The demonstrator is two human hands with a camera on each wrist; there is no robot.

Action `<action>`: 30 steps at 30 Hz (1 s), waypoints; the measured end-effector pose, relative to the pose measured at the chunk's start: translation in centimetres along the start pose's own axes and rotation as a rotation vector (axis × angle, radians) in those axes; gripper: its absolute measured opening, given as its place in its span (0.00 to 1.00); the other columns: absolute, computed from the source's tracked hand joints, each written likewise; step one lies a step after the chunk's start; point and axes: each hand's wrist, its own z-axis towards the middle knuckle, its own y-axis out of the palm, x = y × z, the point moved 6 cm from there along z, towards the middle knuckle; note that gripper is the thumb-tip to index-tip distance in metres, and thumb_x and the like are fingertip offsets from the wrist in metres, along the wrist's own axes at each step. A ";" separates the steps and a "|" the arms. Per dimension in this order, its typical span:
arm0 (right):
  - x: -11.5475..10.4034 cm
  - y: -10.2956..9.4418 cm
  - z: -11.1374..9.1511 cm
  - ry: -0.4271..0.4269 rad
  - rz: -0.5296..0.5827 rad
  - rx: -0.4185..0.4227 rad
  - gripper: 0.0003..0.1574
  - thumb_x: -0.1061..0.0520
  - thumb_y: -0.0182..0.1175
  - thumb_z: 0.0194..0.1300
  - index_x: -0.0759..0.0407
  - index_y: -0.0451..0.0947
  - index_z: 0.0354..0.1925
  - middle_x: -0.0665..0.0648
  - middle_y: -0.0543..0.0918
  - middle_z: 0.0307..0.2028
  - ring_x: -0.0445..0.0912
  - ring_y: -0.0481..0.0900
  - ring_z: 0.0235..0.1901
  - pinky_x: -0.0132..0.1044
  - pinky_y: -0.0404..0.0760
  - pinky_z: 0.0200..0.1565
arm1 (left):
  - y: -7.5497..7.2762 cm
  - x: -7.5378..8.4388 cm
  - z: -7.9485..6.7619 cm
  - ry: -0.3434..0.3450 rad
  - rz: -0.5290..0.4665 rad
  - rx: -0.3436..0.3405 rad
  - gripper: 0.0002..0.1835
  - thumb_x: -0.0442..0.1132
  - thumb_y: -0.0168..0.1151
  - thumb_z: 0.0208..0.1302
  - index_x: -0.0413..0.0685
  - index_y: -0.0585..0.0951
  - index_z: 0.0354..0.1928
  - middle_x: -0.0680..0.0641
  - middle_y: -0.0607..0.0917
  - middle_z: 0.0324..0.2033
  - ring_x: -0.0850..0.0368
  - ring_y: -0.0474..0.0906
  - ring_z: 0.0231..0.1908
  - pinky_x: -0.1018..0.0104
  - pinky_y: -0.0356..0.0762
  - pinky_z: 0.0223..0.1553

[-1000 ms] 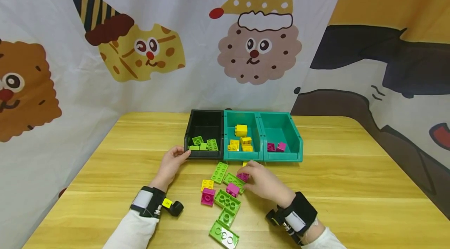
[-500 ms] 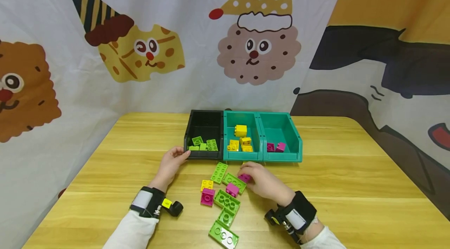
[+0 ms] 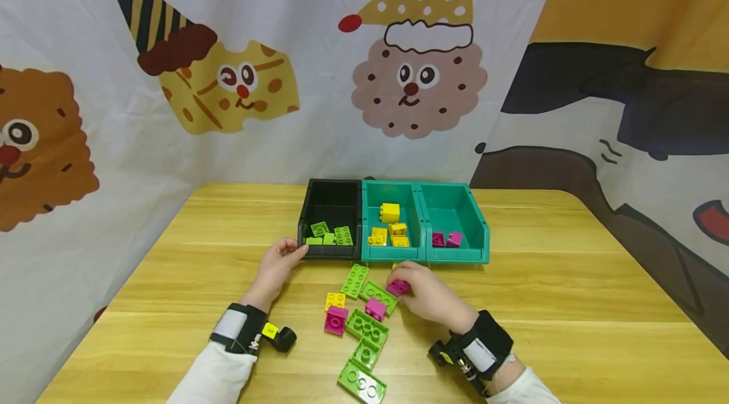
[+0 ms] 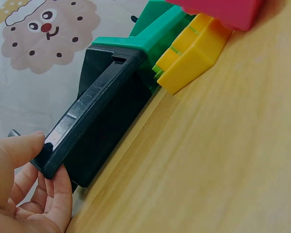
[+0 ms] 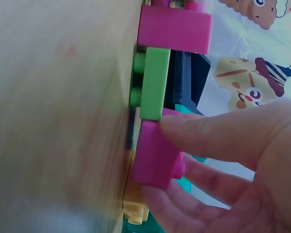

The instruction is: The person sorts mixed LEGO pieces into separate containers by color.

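Observation:
My right hand pinches a magenta toy brick between thumb and fingers. In the right wrist view this magenta brick sits right against the end of a green brick. My left hand grips the front left corner of the black bin; in the left wrist view its thumb lies over the rim, with fingers curled below. Another magenta brick rests on a green brick left of my right hand. A yellow brick shows beyond the held one, partly hidden by the fingers.
Two joined teal bins stand beside the black one: yellow bricks in the middle bin, magenta bricks in the right bin. Green bricks lie in the black bin. More green, yellow and magenta bricks lie on the wooden table.
My right hand has drawn the magenta brick slightly to the right, off the green brick's end, and more of it shows. The left hand has stayed on the black bin's corner.

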 end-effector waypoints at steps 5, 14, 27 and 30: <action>-0.1 -0.3 0.1 -0.010 0.015 0.039 0.17 0.70 0.66 0.52 0.58 0.80 0.42 0.53 0.80 0.42 0.46 0.77 0.42 0.42 0.79 0.47 | -0.2 0.0 0.0 -0.007 0.007 0.006 0.12 0.36 0.60 0.64 0.34 0.74 0.44 0.48 0.76 0.34 0.61 0.71 0.35 0.76 0.74 0.38; -0.3 -1.6 0.0 0.006 0.059 0.130 0.18 0.69 0.66 0.52 0.57 0.79 0.43 0.53 0.80 0.44 0.46 0.78 0.43 0.41 0.80 0.46 | -0.1 -0.1 0.2 -0.010 0.004 0.006 0.12 0.36 0.61 0.64 0.34 0.75 0.44 0.48 0.76 0.34 0.60 0.71 0.35 0.76 0.74 0.38; 2.9 -9.0 -0.1 0.089 0.106 0.358 0.17 0.69 0.65 0.55 0.64 0.78 0.45 0.63 0.79 0.45 0.53 0.78 0.40 0.47 0.83 0.40 | -0.1 0.3 -0.1 -0.006 -0.029 0.012 0.12 0.35 0.61 0.63 0.33 0.74 0.43 0.50 0.76 0.32 0.62 0.71 0.33 0.74 0.74 0.37; 4.2 -10.2 0.1 0.136 0.133 0.408 0.18 0.69 0.65 0.56 0.65 0.77 0.47 0.65 0.78 0.46 0.56 0.77 0.42 0.50 0.82 0.42 | -0.1 0.4 -0.1 -0.013 -0.019 0.011 0.13 0.36 0.61 0.63 0.34 0.74 0.43 0.50 0.75 0.32 0.61 0.70 0.33 0.74 0.72 0.36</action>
